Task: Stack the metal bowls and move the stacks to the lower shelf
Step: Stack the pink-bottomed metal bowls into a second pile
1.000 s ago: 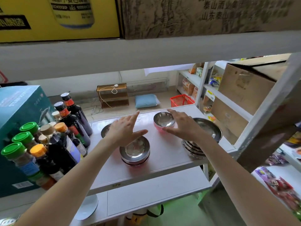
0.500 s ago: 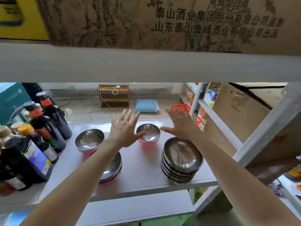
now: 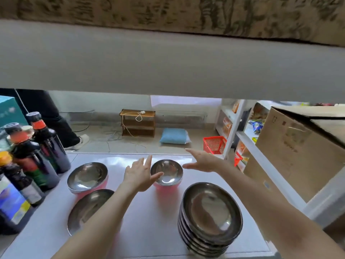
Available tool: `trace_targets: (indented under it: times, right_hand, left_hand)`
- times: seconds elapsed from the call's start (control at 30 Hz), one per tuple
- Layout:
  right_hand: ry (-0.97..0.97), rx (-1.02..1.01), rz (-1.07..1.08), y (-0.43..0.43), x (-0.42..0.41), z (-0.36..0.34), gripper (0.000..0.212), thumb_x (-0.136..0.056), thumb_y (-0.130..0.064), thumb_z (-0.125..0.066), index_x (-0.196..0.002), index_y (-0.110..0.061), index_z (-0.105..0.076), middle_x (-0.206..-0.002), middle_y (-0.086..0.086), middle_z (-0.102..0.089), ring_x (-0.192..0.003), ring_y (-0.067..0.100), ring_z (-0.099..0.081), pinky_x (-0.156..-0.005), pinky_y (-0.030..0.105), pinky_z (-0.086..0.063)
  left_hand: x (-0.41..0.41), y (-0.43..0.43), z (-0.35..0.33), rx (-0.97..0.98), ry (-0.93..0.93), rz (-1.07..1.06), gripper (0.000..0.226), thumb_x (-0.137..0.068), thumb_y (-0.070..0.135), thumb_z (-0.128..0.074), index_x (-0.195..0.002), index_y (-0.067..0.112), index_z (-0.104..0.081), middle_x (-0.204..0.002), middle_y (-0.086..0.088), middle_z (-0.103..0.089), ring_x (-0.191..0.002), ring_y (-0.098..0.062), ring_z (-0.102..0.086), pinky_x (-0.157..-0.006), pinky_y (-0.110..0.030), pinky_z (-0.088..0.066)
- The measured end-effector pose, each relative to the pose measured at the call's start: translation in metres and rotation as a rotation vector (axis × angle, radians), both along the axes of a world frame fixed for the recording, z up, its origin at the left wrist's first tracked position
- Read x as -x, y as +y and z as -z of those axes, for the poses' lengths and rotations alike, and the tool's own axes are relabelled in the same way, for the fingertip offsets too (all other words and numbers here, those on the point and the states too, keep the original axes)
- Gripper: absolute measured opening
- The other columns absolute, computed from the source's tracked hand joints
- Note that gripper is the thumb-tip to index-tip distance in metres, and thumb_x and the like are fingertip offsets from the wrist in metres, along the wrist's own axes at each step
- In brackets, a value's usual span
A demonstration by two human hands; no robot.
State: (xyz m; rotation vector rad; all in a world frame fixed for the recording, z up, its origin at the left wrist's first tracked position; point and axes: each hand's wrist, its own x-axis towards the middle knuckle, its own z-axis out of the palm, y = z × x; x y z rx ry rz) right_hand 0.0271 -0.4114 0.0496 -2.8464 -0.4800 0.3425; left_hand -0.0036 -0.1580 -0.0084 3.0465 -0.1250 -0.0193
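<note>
A small metal bowl with a pink outside [image 3: 168, 171] stands at the back middle of the white shelf [image 3: 155, 225]. My left hand [image 3: 139, 173] is open at its left rim, thumb touching or almost touching it. My right hand [image 3: 202, 162] is open just right of the bowl, apart from it. A tall stack of several metal bowls [image 3: 210, 219] stands at the front right. A pink-sided metal bowl [image 3: 87, 177] sits at the back left. In front of it lies a shallow metal bowl [image 3: 87, 207], partly hidden by my left forearm.
Dark sauce bottles [image 3: 48, 144] crowd the shelf's left end, beside a teal box [image 3: 9, 111]. The shelf above [image 3: 168, 66] hangs low across the view. A cardboard box [image 3: 298, 146] stands on the neighbouring rack at right. A person's leg [image 3: 56, 120] is behind the shelf.
Both hands have reached further back and now flank the small pink-sided bowl. The view has shifted closer and lower, so the bowls look larger.
</note>
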Motion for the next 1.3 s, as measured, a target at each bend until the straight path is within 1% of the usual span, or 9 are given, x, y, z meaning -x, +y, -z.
trace_targets:
  times: [0.13,0.23,0.3,0.37,0.43,0.5,0.7,0.87,1.3]
  right_hand:
    - [0.154,-0.041,-0.007,0.004,-0.019,0.018,0.083,-0.088,-0.061,-0.053,-0.152,-0.019,-0.022,-0.158,0.006,-0.030,-0.143,0.026,-0.032,-0.116,0.042,-0.028]
    - [0.227,-0.068,-0.014,0.009,-0.026,0.037,0.077,-0.089,-0.060,-0.052,-0.149,-0.018,-0.030,-0.152,0.007,-0.040,-0.136,0.026,-0.040,-0.111,0.042,-0.034]
    - [0.272,-0.099,-0.016,0.014,-0.028,0.046,0.066,-0.090,-0.058,-0.051,-0.141,-0.016,-0.041,-0.141,0.007,-0.051,-0.127,0.024,-0.048,-0.103,0.037,-0.039]
    - [0.314,-0.157,-0.019,0.018,-0.029,0.054,0.053,-0.092,-0.054,-0.052,-0.128,-0.015,-0.052,-0.122,0.003,-0.056,-0.113,0.021,-0.052,-0.088,0.030,-0.041]
    - [0.373,-0.218,-0.018,0.021,-0.027,0.059,0.050,-0.094,-0.050,-0.051,-0.128,-0.013,-0.050,-0.120,0.004,-0.056,-0.105,0.021,-0.055,-0.076,0.026,-0.043]
    - [0.414,-0.246,-0.015,0.021,-0.026,0.062,0.050,-0.096,-0.048,-0.048,-0.132,-0.013,-0.046,-0.128,0.009,-0.057,-0.106,0.025,-0.060,-0.075,0.029,-0.047]
    - [0.443,-0.371,0.028,0.012,-0.022,0.059,0.052,-0.097,-0.050,-0.044,-0.135,-0.014,-0.045,-0.135,0.008,-0.055,-0.107,0.026,-0.064,-0.085,0.037,-0.052]
    - [0.417,-0.468,0.073,0.000,-0.014,0.043,0.049,-0.098,-0.050,-0.042,-0.134,-0.017,-0.048,-0.129,0.009,-0.060,-0.102,0.023,-0.065,-0.079,0.030,-0.052]
    - [0.346,-0.616,0.086,0.004,0.018,-0.027,0.045,-0.098,-0.047,-0.042,-0.123,-0.012,-0.056,-0.115,0.010,-0.066,-0.093,0.020,-0.066,-0.073,0.030,-0.048]
  left_hand:
    - [-0.003,-0.007,0.023,0.171,0.102,-0.091,0.096,-0.081,0.079,-0.033,-0.153,0.020,-0.008,-0.143,-0.006,-0.048,-0.124,-0.029,-0.050,-0.088,-0.043,-0.048]
    - [-0.002,-0.011,0.037,0.320,0.194,-0.145,0.087,-0.083,0.076,-0.036,-0.147,0.020,-0.021,-0.118,-0.006,-0.065,-0.103,-0.027,-0.062,-0.084,-0.039,-0.051]
    - [-0.002,-0.014,0.042,0.536,0.246,-0.163,0.073,-0.084,0.069,-0.045,-0.136,0.019,-0.034,-0.102,-0.005,-0.069,-0.090,-0.024,-0.067,-0.083,-0.041,-0.054]
    - [-0.001,-0.016,0.044,0.724,0.266,-0.146,0.056,-0.086,0.061,-0.052,-0.122,0.018,-0.043,-0.087,-0.006,-0.070,-0.073,-0.018,-0.070,-0.071,-0.033,-0.058]
    - [-0.001,-0.017,0.042,0.783,0.267,-0.135,0.046,-0.088,0.057,-0.052,-0.112,0.019,-0.046,-0.080,-0.006,-0.069,-0.059,-0.010,-0.066,-0.050,-0.019,-0.050]
    - [-0.001,-0.019,0.039,0.805,0.275,-0.154,0.045,-0.089,0.058,-0.051,-0.109,0.018,-0.047,-0.078,-0.006,-0.069,-0.055,-0.008,-0.064,-0.042,-0.013,-0.042]
    - [-0.003,-0.027,0.032,0.801,0.297,-0.179,0.051,-0.086,0.065,-0.047,-0.112,0.020,-0.044,-0.081,-0.006,-0.069,-0.062,-0.012,-0.064,-0.054,-0.022,-0.047]
    - [-0.004,-0.033,0.017,0.825,0.265,-0.126,0.055,-0.086,0.068,-0.043,-0.115,0.022,-0.039,-0.082,-0.007,-0.068,-0.065,-0.013,-0.062,-0.059,-0.025,-0.049]
    - [0.025,-0.022,-0.044,0.988,0.113,-0.060,0.057,-0.083,0.075,-0.036,-0.120,0.031,-0.037,-0.085,-0.007,-0.063,-0.072,-0.016,-0.058,-0.066,-0.029,-0.052]
